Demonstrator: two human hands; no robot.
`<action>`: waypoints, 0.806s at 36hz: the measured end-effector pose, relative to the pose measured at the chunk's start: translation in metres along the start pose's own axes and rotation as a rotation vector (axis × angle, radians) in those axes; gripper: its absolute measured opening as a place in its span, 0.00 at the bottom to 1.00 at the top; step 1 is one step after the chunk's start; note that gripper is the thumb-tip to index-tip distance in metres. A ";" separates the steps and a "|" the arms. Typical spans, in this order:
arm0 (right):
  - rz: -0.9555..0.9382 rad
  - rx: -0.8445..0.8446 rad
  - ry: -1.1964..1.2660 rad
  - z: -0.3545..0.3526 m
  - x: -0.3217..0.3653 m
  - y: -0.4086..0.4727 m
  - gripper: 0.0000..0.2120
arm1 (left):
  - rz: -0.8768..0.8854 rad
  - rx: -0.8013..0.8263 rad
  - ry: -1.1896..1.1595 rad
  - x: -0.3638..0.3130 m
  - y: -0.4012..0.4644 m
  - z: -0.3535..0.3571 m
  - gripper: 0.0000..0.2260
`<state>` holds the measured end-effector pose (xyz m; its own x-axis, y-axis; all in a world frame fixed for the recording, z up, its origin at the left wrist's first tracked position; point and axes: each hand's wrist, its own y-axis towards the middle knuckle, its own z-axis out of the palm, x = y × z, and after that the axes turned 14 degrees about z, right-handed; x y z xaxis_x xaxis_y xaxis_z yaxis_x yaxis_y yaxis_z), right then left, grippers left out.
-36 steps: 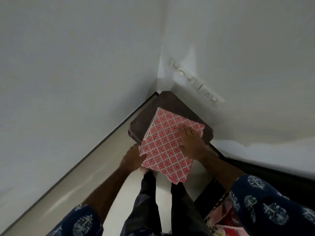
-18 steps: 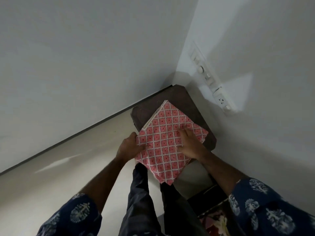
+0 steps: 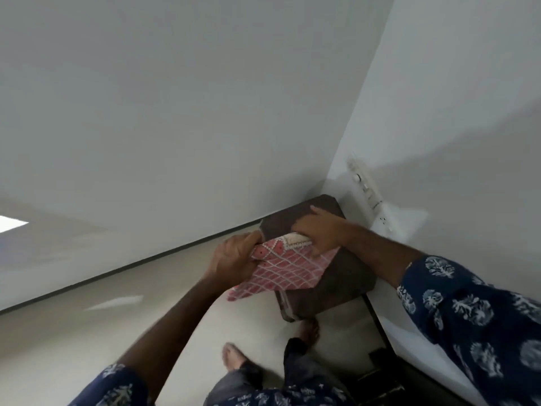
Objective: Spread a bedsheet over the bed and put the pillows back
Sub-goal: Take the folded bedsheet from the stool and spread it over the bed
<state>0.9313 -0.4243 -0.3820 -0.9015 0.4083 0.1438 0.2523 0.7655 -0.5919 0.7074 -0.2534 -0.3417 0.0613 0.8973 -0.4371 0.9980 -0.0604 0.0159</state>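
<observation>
A folded red bedsheet (image 3: 288,272) with a white lattice print lies half over the near-left edge of a dark brown stool (image 3: 336,284) in the room's corner. My left hand (image 3: 235,257) grips the sheet's left edge. At the sheet's far edge, where a pale trim shows, my right hand (image 3: 317,228) closes its fingers on the top fold. The sheet's near corner hangs off the stool. No bed or pillow is in view.
White walls meet right behind the stool, with a switch and socket strip (image 3: 367,190) on the right wall. My bare feet (image 3: 234,356) stand on the pale floor (image 3: 123,326) in front of the stool. A dark shape (image 3: 380,379) lies at lower right.
Both hands moved from resting on the folded sheet to gripping it. The right hand slid to its far edge and the sheet is lifted and bent. The camera swung left.
</observation>
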 end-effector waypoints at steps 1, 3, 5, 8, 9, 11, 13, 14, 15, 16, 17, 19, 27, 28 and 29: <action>0.002 0.026 0.031 -0.008 0.009 0.002 0.34 | -0.010 -0.034 0.026 0.006 -0.008 -0.012 0.10; 0.003 -0.008 0.149 -0.020 0.029 0.005 0.29 | -0.085 -0.066 0.067 0.019 -0.031 -0.038 0.11; 0.021 -0.064 0.318 -0.028 0.051 0.010 0.27 | -0.181 -0.110 0.071 0.036 -0.061 -0.062 0.11; 0.045 -0.133 0.540 -0.050 0.099 0.024 0.21 | -0.296 -0.228 0.022 0.059 -0.118 -0.098 0.10; 0.050 -0.154 0.605 -0.060 0.120 0.029 0.20 | -0.334 -0.266 0.001 0.067 -0.139 -0.109 0.10; 0.045 -0.183 0.723 -0.081 0.165 0.039 0.19 | -0.422 -0.339 -0.056 0.083 -0.183 -0.130 0.10; 0.021 -0.193 0.815 -0.104 0.214 0.051 0.21 | -0.520 -0.393 -0.097 0.102 -0.230 -0.149 0.11; 0.004 -0.196 0.855 -0.114 0.239 0.057 0.22 | -0.561 -0.419 -0.117 0.113 -0.254 -0.158 0.12; -0.017 -0.200 0.894 -0.124 0.265 0.063 0.23 | -0.592 -0.454 -0.155 0.123 -0.279 -0.166 0.13; -0.039 -0.212 0.931 -0.132 0.291 0.069 0.24 | -0.609 -0.501 -0.213 0.132 -0.304 -0.173 0.13; -0.062 -0.226 0.967 -0.140 0.319 0.074 0.25 | -0.622 -0.554 -0.279 0.140 -0.329 -0.180 0.12; -0.103 -0.233 1.066 -0.153 0.373 0.083 0.25 | -0.654 -0.657 -0.356 0.150 -0.378 -0.195 0.12; -0.300 -0.078 1.359 -0.187 0.586 0.110 0.31 | -0.839 -0.943 -0.370 0.180 -0.563 -0.230 0.16; -0.335 -0.046 1.341 -0.193 0.610 0.111 0.29 | -0.853 -0.905 -0.317 0.184 -0.583 -0.232 0.15; -0.373 -0.015 1.309 -0.198 0.635 0.113 0.26 | -0.872 -0.860 -0.276 0.187 -0.604 -0.235 0.15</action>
<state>0.4569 0.0193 -0.2006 0.0723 0.3398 0.9377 0.0802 0.9351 -0.3451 0.1187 0.0537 -0.2221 -0.5227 0.3676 -0.7692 0.3964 0.9036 0.1625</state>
